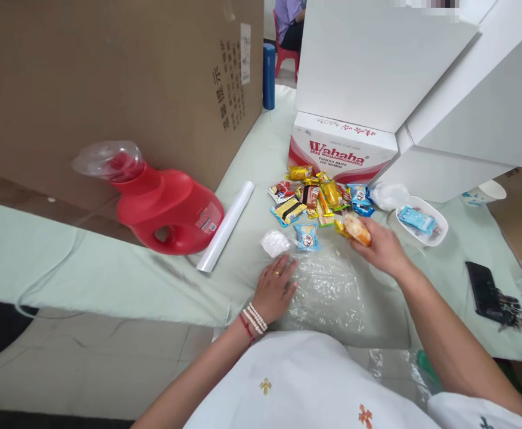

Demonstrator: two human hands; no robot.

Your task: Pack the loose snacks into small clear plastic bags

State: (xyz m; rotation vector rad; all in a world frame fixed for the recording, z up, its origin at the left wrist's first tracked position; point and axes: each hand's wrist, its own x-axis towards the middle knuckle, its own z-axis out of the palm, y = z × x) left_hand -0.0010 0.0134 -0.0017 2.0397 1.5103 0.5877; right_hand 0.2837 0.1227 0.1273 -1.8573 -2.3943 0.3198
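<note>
My right hand (384,247) grips a wrapped snack (356,229), orange and white with a yellow end, just above the table. It is held close to a pile of wrapped snacks (310,195) in yellow, red and blue packets. Flat on the table lies my left hand (275,286), its fingers spread at the edge of a clear plastic bag (328,292). Beyond its fingertips are a small white packet (275,243) and a light blue snack packet (307,237). The bag spreads crumpled between both hands, near the table's front edge.
A red jug (171,208) lies on its side at the left, beside a white roll (225,226) and a large cardboard box (154,77). Behind the snacks stands a Wahaha carton (339,149). Rightward are a white bowl (440,235), a phone (482,286) and keys (515,313).
</note>
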